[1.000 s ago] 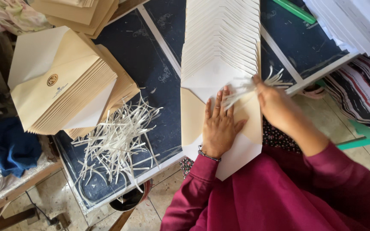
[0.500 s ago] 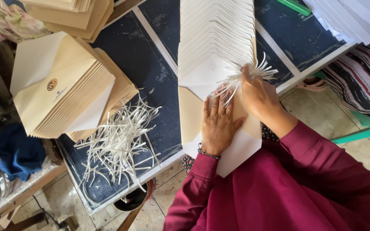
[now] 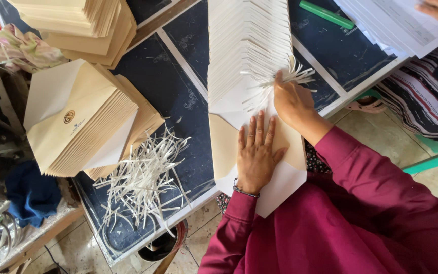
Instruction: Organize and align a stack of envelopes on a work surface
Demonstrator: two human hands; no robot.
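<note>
Hands at a fanned row of envelopes

Envelopes fill the dark desk. At the far left of the frame a blue cloth lies beside a cream envelope stack with its flaps up; a second stack sits in the upper left corner. Just right of the cream stack, a loose pile of white paper strips spreads across the desk near its lower edge. At centre, a long fanned row of envelopes runs from the top of the frame down to the person. The left hand lies flat, fingers spread and apart, pressing the nearest open envelope at the desk's edge. Just right and above, the right hand has its grip pinched together on a bunch of white strips at the row's edge. A green marker lies upper right, near white sheets.
</note>
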